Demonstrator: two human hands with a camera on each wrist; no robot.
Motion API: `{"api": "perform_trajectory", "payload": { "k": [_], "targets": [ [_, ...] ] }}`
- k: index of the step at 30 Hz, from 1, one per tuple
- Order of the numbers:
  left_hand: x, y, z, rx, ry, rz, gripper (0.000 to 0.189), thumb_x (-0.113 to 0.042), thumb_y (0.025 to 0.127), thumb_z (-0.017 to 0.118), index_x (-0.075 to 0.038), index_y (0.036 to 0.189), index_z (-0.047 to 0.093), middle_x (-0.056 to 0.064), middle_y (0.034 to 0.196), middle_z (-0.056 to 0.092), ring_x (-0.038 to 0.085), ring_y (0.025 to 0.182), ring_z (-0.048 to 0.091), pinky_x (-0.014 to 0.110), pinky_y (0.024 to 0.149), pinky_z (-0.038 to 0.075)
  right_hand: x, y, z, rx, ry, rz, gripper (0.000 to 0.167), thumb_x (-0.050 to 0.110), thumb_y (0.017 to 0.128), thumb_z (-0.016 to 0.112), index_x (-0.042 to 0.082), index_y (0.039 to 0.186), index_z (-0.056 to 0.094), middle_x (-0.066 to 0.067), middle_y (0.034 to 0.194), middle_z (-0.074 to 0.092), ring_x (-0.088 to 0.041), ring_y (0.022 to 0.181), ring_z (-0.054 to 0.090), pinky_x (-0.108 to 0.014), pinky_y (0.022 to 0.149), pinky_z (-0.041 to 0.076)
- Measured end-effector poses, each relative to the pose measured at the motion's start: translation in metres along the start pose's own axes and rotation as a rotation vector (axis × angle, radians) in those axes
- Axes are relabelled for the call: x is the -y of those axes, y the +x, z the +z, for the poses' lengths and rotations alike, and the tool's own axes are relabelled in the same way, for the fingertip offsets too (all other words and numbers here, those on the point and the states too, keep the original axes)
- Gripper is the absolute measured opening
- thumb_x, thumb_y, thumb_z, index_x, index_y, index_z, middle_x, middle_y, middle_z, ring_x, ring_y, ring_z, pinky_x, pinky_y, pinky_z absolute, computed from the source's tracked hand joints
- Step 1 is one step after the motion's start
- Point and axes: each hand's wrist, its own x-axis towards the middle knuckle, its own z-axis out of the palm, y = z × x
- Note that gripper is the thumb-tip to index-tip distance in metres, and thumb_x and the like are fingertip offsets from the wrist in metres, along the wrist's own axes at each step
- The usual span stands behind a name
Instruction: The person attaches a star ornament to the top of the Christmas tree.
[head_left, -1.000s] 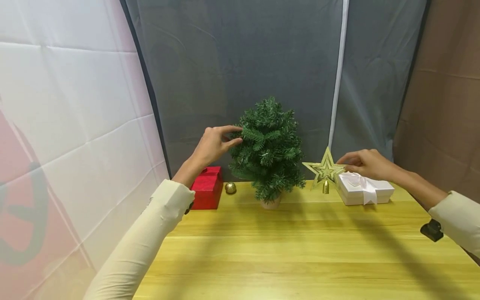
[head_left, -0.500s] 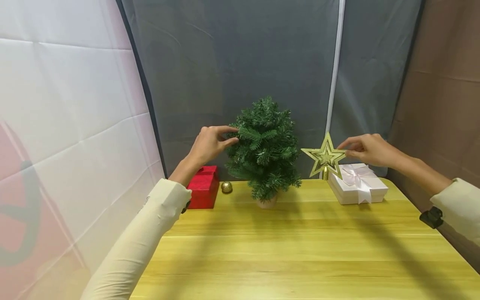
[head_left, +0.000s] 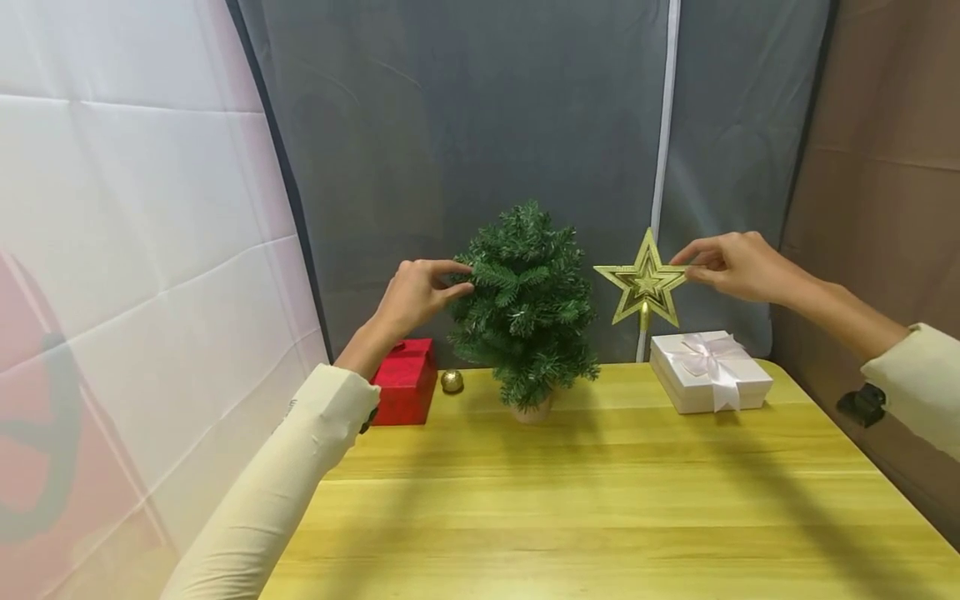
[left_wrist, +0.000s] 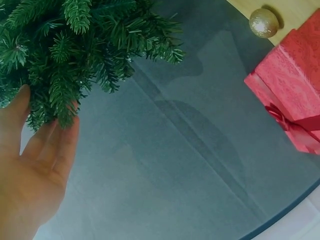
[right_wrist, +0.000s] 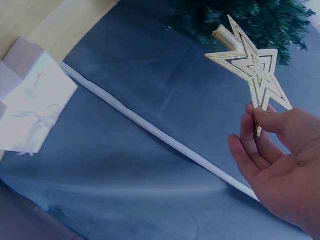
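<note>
A small green Christmas tree (head_left: 525,292) stands upright in its base on the table. My left hand (head_left: 416,292) is at its upper left side, thumb and fingers on either side of a branch; in the left wrist view the fingertips (left_wrist: 65,131) go partly behind the needles. To the right of the tree, my right hand (head_left: 746,267) pinches a gold star tree topper (head_left: 647,282) by one point. The star hangs in the air, upright in the head view, its hollow gold socket (right_wrist: 227,37) at the bottom, apart from the tree.
A red gift box (head_left: 405,383) and a gold ball ornament (head_left: 452,382) are left of the tree on the wooden table (head_left: 540,500). A white gift box with a ribbon bow (head_left: 708,371) stands at the right. Grey fabric (head_left: 480,108) hangs behind.
My right hand has lifted the star topper from near the white gift box's height to about the tree's upper half. My left hand stays at the tree's branch.
</note>
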Motion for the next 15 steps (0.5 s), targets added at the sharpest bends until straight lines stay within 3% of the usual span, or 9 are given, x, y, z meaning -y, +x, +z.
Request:
{"api": "perform_trajectory", "payload": {
  "k": [7, 15],
  "targets": [
    [0.001, 0.001, 0.0, 0.002, -0.021, -0.006, 0.035, -0.034, 0.097, 0.076, -0.02, 0.129, 0.076, 0.011, 0.108, 0.079, 0.021, 0.081, 0.077, 0.04, 0.063, 0.059, 0.016, 0.014, -0.023, -0.057, -0.029, -0.016, 0.024, 0.005, 0.101, 0.066, 0.006, 0.124, 0.075, -0.018, 0.105, 0.078, -0.033, 0.09, 0.075, -0.027, 0.059, 0.046],
    [0.001, 0.0, 0.0, 0.0, -0.035, -0.007, 0.035, -0.034, 0.096, 0.077, -0.021, 0.129, 0.076, 0.011, 0.11, 0.078, 0.02, 0.083, 0.077, 0.04, 0.063, 0.058, 0.028, 0.028, -0.038, -0.097, -0.064, -0.025, 0.026, 0.008, 0.103, 0.062, 0.007, 0.126, 0.074, -0.018, 0.108, 0.078, -0.032, 0.091, 0.075, -0.027, 0.06, 0.044]
  ]
}}
